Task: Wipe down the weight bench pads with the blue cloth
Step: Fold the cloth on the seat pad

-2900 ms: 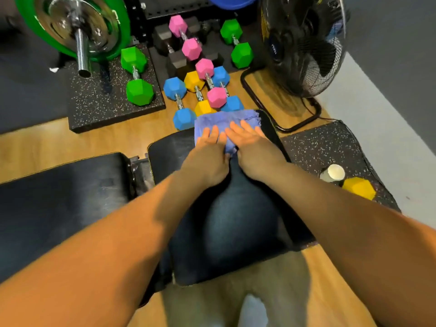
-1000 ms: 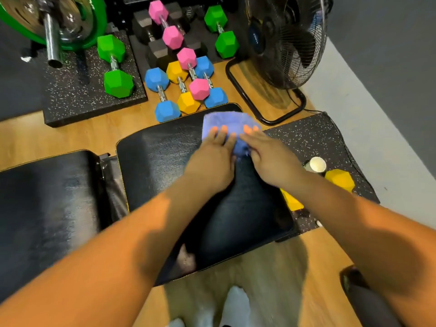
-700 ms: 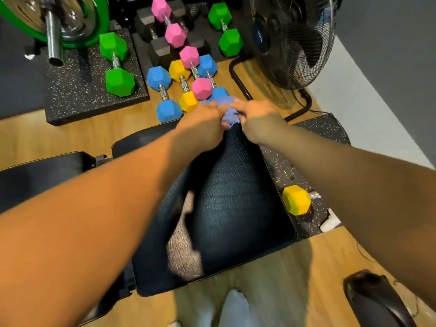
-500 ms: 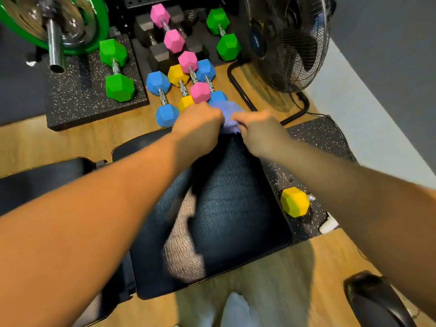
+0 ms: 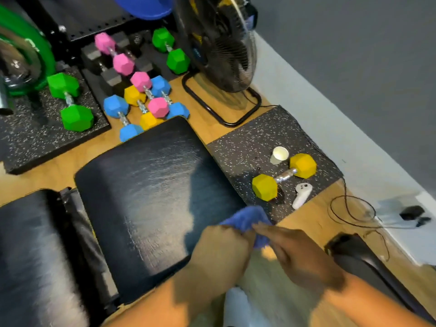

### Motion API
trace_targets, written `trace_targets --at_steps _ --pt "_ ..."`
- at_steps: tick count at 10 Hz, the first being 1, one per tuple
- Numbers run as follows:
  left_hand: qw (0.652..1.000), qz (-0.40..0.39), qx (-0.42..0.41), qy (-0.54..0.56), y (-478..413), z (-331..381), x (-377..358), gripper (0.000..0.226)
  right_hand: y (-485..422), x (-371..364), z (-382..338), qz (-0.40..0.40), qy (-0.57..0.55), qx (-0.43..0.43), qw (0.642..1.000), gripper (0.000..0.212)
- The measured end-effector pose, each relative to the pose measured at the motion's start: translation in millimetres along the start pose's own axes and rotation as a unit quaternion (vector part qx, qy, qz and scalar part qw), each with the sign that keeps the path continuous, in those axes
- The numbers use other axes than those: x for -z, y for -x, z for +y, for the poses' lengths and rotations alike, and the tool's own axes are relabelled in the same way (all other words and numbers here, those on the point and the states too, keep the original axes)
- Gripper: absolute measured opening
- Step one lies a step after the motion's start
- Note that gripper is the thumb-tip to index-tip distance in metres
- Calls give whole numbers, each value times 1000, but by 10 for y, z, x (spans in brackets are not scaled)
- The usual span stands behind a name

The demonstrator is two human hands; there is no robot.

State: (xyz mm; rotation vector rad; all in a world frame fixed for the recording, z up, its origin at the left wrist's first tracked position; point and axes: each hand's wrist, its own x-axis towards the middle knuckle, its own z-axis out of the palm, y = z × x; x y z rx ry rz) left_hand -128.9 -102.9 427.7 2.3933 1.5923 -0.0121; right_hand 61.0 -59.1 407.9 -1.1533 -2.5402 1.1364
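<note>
The black seat pad (image 5: 146,190) of the weight bench fills the middle of the view, and a second black pad (image 5: 30,251) lies to its left. The blue cloth (image 5: 247,218) is bunched up at the seat pad's near right corner. My left hand (image 5: 221,251) and my right hand (image 5: 299,253) both pinch the cloth from the near side, fingers closed on its folds. Part of the cloth is hidden between the two hands.
Coloured dumbbells (image 5: 141,100) crowd the floor beyond the pad, beside a floor fan (image 5: 219,43). On the speckled mat (image 5: 247,147) to the right lie a yellow dumbbell (image 5: 283,177), a paper cup (image 5: 279,154) and a white controller (image 5: 300,194). A cable (image 5: 354,208) loops near the wall.
Both hands have pulled the cloth from the pad's far edge back to its near right corner. The cloth went from flat under my palms to bunched in my fingers.
</note>
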Motion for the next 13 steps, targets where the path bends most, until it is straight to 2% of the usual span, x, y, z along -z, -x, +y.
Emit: trace_targets --at_steps 1,2,3,4,5,6,7,8,9,10,11,12,13 --pt "992 31 68 99 -95 149 48 23 319 96 55 19 -25 -72 997 23" --pt "928 8 160 336 -462 355 -124 20 701 193 343 83 -216 -197 953 32" --pt "832 -27 239 499 -695 525 -401 18 875 179 617 112 -280 -243 922 41" --pt "683 -67 303 661 -881 706 -978 19 942 -11 1035 174 -351 -337 856 33" --pt "669 -40 346 656 -1049 731 -1424 21 861 -246 1420 212 -351 -399 820 25" --pt "663 31 437 607 -1403 599 -2098 16 492 -768 2144 200 -270 -420 843 11" --pt "699 72 445 555 -1583 453 -2411 12 223 -1092 2553 173 -256 -420 853 33" --pt "775 89 435 450 -1809 168 -2841 24 -172 -1502 3084 162 -228 -389 878 19" --pt "791 74 451 406 -1949 -15 -3088 26 -398 -1635 3319 152 -229 -374 886 13" --pt "803 23 437 403 -2098 -161 -3380 48 -564 -1792 3567 150 -300 -378 863 30" --pt "842 -33 378 383 -2117 -236 -3517 64 -600 -1863 3647 154 -348 -408 830 42" --pt "920 -197 253 227 -2099 -333 -3570 62 -614 -1825 3584 155 -324 -384 850 37" --pt "930 -236 213 185 -2031 -299 -3580 65 -531 -1804 3499 149 -272 -401 862 42"
